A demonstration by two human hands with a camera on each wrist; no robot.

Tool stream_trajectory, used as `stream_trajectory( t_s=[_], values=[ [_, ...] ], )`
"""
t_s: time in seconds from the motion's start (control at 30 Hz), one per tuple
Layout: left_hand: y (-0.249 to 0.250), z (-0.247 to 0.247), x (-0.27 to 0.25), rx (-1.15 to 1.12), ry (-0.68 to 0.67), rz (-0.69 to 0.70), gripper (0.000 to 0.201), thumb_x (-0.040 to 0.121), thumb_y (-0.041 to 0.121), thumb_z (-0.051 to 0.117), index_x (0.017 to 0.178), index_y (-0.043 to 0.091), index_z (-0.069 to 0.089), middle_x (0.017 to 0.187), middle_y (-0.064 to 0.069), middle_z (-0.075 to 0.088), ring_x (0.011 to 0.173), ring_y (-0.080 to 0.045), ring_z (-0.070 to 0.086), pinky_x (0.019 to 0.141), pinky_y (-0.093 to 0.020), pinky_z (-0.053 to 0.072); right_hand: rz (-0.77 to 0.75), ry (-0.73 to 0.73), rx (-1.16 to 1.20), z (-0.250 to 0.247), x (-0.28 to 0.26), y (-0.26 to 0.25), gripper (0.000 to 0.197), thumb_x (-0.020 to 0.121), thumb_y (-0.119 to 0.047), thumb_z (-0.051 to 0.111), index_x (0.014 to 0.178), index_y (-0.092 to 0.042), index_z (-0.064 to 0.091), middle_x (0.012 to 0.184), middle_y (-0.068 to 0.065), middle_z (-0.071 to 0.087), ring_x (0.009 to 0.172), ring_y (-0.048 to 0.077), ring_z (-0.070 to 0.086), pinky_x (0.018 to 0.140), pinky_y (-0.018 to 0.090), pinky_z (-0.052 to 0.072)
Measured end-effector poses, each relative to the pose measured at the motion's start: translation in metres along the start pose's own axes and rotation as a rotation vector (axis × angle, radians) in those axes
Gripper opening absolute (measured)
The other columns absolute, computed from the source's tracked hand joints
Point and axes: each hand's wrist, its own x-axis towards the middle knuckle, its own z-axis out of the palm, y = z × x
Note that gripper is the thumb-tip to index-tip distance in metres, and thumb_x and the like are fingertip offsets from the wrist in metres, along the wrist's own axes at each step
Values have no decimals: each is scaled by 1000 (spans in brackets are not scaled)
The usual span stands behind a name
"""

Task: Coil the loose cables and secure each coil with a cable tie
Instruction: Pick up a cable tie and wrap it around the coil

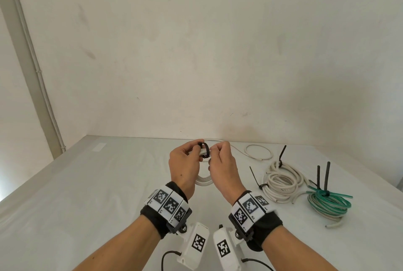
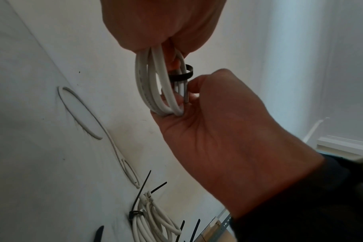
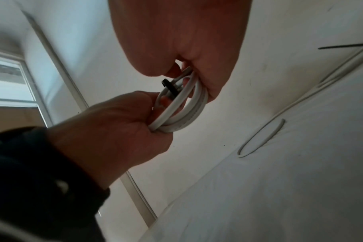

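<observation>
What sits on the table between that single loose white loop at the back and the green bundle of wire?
The tied white coil, bound with black cable ties, lies between the loose white loop and the green coil. The head view shows it.

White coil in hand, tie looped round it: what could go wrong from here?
The black cable tie sits as a wide loop, not cinched, so the white coil could spring apart if either hand eases. One cable end pokes free below the tie and may stay outside the bundle.

The black cable tie [image 1: 206, 149] hides its ends inside both fists, whose fingertips stay unseen
</observation>
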Motion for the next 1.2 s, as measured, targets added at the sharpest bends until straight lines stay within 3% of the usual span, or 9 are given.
stream_trajectory(
  t_s=[0.2, 0.3, 0.43, 0.63, 0.77, 0.9, 1.0, 1.1, 1.2],
  values=[
    [4, 5, -4, -22, -41, 3, 26, 98, 3, 56, 99, 12, 81, 88, -5, 80, 68, -7, 70, 56, -14, 47, 23, -30, 41, -3, 1, -6, 32, 108, -44, 43, 100, -14, 51, 98, 3, 67, 83, 18, 64, 75, 43, 59],
    [8, 4, -3, -43, -82, -14, 27, 98, 3, 55, 100, 11, 81, 90, -6, 80, 58, -4, 58, 54, -17, 44, 19, -28, 58, -7, 4, -10, 31, 108, -44, 44, 95, -16, 49, 87, -1, 64, 64, 6, 54, 64, 34, 48],
    [16, 1, 1, -17, -159, -40, 28, 96, 3, 56, 97, 12, 82, 90, -8, 79, 61, -11, 59, 54, -22, 48, 9, -50, 15, -11, 8, -11, 30, 108, -45, 43, 94, -18, 47, 82, -5, 60, 61, 6, 46, 62, 27, 38],
    [36, -17, 18, 27, -300, -217, 23, 95, 19, 61, 102, 9, 81, 99, -8, 80, 86, -18, 73, 80, -32, 58, 31, -117, 35, -19, 14, -11, 31, 107, -44, 47, 91, -18, 44, 73, -2, 43, 59, 11, 36, 60, 28, 33],
    [40, -24, 28, -25, -331, -300, 26, 90, 18, 77, 105, -3, 78, 101, -15, 79, 82, -20, 73, 66, -25, 58, 42, -197, 73, -16, 14, -7, 27, 106, -45, 48, 94, -22, 47, 81, 4, 50, 60, 11, 37, 58, 29, 32],
    [44, -26, 35, -10, -325, -354, 25, 88, 12, 78, 108, -4, 77, 102, -15, 78, 84, -21, 73, 65, -25, 58, 7, -226, 52, -14, 15, -4, 26, 108, -40, 47, 93, -23, 60, 82, -6, 61, 58, 2, 45, 60, 25, 34],
    [49, -26, 37, 20, -302, -368, 20, 89, 11, 75, 108, 4, 79, 104, -11, 80, 87, -16, 76, 73, -26, 55, -23, -229, 10, -14, 13, -4, 34, 107, -41, 47, 78, -27, 56, 66, -13, 50, 53, 4, 38, 57, 29, 31],
    [54, -24, 40, 46, -259, -369, 18, 90, 8, 73, 107, 9, 79, 97, -8, 81, 79, -12, 75, 67, -23, 52, -38, -237, -18, -16, 11, -7, 35, 108, -41, 48, 77, -24, 51, 56, -17, 40, 50, 5, 31, 54, 29, 28],
    [58, -23, 43, 11, -228, -361, 22, 89, 0, 71, 109, 6, 76, 94, -13, 80, 86, -18, 76, 75, -26, 60, -59, -241, -46, -18, 12, -11, 32, 108, -35, 46, 79, -22, 49, 52, -18, 38, 47, 5, 28, 52, 29, 26]
  ],
)
